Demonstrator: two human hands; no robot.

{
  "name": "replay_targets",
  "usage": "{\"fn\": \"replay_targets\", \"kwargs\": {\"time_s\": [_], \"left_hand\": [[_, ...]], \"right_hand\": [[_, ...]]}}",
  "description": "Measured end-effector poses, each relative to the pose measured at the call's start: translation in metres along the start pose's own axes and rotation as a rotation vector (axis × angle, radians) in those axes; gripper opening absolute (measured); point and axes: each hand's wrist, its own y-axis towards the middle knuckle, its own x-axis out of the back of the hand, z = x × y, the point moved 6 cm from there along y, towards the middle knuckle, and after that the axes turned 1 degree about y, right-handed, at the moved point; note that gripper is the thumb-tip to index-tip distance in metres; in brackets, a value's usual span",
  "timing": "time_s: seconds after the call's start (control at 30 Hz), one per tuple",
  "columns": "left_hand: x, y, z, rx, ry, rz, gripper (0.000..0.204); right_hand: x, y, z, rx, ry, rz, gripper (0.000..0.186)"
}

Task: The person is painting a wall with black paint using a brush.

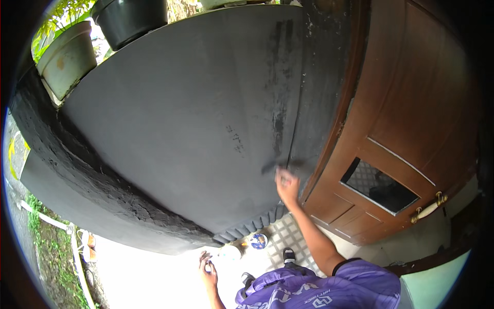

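My right hand (286,183) reaches up to the dark grey wall (180,113), closed round a blurred dark paintbrush (268,167) whose outline is hard to make out. It is near the wall's right side, by a vertical groove. Black uneven streaks (279,103) run down the wall above that hand, and a smaller black patch (235,139) lies to their left. Low at my left side, my left hand (207,268) hangs with loosely bent fingers apart and nothing visible in it. A white tub (230,252) and a blue-and-white can (259,241) stand at the wall's foot.
A brown wooden door (411,77) with a long handle (429,207) is at the right. Potted plants stand on top of the wall, among them a pale pot (67,59) and a black pot (131,23). Patterned tiles (288,232) lie around my feet; glare washes out the floor leftward.
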Motion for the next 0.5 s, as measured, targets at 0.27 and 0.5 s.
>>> {"fn": "replay_targets", "kwargs": {"time_s": [0.27,0.5], "left_hand": [[-0.016,-0.011,0.010,-0.040,-0.067,-0.068,0.018],[-0.035,-0.013,0.001,-0.040,-0.074,-0.034,0.018]], "right_hand": [[0.050,0.237,0.213,0.539,0.363,-0.364,0.026],[0.038,0.188,0.136,0.408,0.351,-0.219,0.023]]}}
